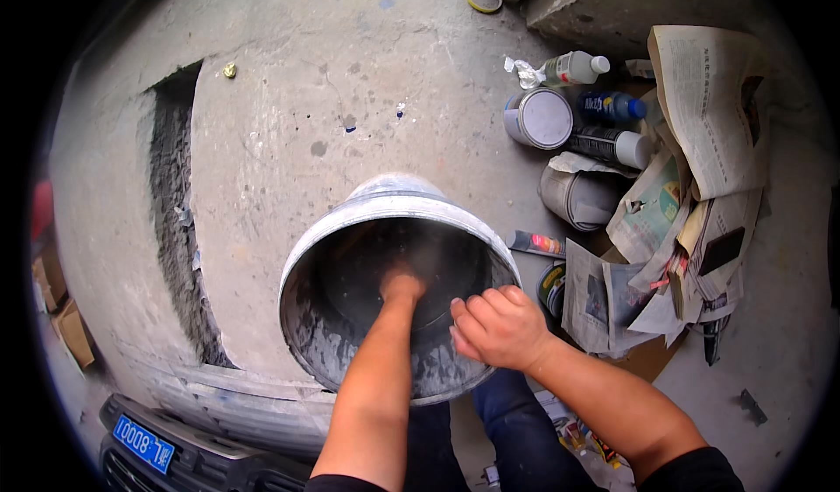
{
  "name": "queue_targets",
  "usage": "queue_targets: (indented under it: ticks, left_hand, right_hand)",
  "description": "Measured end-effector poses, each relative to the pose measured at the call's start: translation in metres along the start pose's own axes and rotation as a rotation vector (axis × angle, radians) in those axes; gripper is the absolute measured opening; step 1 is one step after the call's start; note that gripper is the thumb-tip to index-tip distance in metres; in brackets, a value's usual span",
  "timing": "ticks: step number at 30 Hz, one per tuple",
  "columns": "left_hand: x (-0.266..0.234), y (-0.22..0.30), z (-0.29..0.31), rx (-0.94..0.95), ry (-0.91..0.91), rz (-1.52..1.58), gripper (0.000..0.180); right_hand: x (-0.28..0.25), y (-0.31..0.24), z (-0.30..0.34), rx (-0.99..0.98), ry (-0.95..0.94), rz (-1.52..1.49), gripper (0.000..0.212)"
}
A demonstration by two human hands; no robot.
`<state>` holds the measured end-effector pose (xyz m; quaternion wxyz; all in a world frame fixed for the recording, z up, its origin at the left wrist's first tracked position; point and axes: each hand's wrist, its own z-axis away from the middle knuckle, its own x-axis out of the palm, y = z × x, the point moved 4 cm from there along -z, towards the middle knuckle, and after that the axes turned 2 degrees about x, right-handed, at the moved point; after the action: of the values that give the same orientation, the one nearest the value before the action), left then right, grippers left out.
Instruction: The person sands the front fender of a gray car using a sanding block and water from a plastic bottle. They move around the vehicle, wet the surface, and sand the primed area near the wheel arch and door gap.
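Note:
A large round bucket (385,207) with a whitish, stained rim and a dark inside leans with its mouth toward me. My left arm reaches down into it. Near the bottom is my left hand (402,284); its fingers are lost in the murky, dark interior, so I cannot make out what they touch. At the right side of the rim, my right hand (499,326) is closed, with its fingers curled over the edge of the bucket. The part of the rim under that hand is hidden.
To the right lie a lidded paint can (544,119), a clear bottle (575,68), a blue bottle (612,107), a black spray can (610,145), a grey tub (582,197) and crumpled newspapers (709,115). A slot (175,194) cuts the concrete at left; a vehicle bumper (192,457) stands lower left.

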<state>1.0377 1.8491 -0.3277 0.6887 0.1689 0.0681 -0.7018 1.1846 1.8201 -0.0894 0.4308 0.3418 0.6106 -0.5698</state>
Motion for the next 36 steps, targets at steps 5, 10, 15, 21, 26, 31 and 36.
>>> queue_targets:
  ticks: [5, 10, 15, 21, 26, 31, 36]
  left_hand:
    - [0.002, -0.004, 0.02, 0.129, 0.109, 0.2, 0.078]
    - [-0.032, 0.007, 0.082, 0.528, 0.429, 0.407, 0.072]
    - [-0.06, -0.004, 0.126, 0.666, 0.478, 0.405, 0.071]
    - [-0.088, -0.031, 0.163, 0.721, 0.447, 0.306, 0.068]
    - [-0.095, -0.043, 0.186, 0.717, 0.284, 0.251, 0.066]
    - [-0.086, -0.041, 0.201, 0.666, 0.34, 0.285, 0.066]
    - [-0.079, -0.043, 0.205, 0.584, 0.457, 0.358, 0.064]
  right_hand:
    - [0.002, -0.001, 0.0, 0.006, -0.019, 0.03, 0.028]
    - [-0.012, -0.008, -0.009, 0.181, -0.024, -0.143, 0.031]
    - [-0.025, -0.029, -0.026, 0.375, -0.029, -0.357, 0.037]
    - [-0.031, -0.051, -0.029, 0.129, -0.206, -0.414, 0.034]
    - [-0.044, -0.067, -0.035, 0.012, -0.329, -0.245, 0.022]
    - [-0.026, -0.069, -0.035, 0.271, -0.332, -0.121, 0.023]
    - [-0.025, -0.071, -0.038, 0.353, -0.287, -0.123, 0.028]
